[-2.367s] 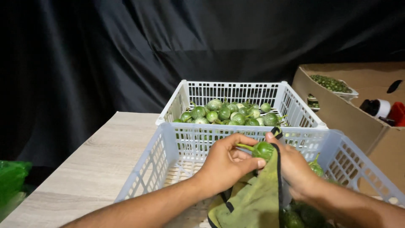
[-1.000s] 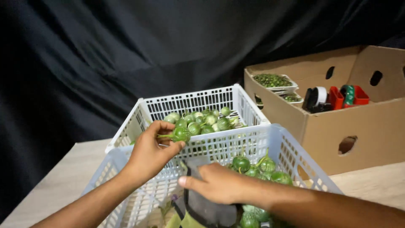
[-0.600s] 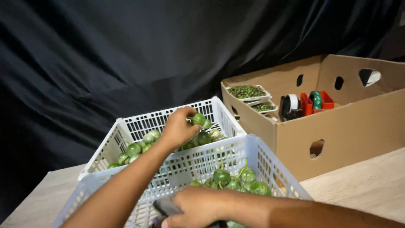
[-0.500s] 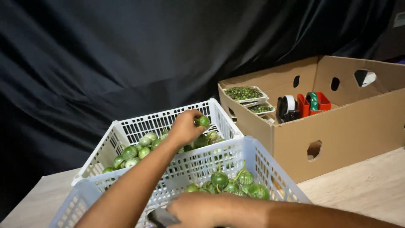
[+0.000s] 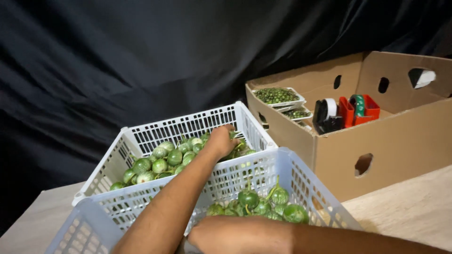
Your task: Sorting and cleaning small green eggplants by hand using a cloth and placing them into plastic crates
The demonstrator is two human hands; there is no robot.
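Far white crate point(image 5: 141, 136): small round green eggplants point(image 5: 160, 164) piled inside. Left hand point(image 5: 220, 141) is reached into that pile, fingers curled among them; grip cannot be told. Near crate point(image 5: 301, 176): more eggplants. Right hand point(image 5: 240, 234) is held low, grip hidden. Cardboard box point(image 5: 400, 141) at right.

Wooden table point(image 5: 414, 207) (crates point(image 5: 188, 129), cardboard box point(image 5: 400, 146))

Far basket point(image 5: 141, 141) behind near basket point(image 5: 301, 176), box point(image 5: 376, 146) right.
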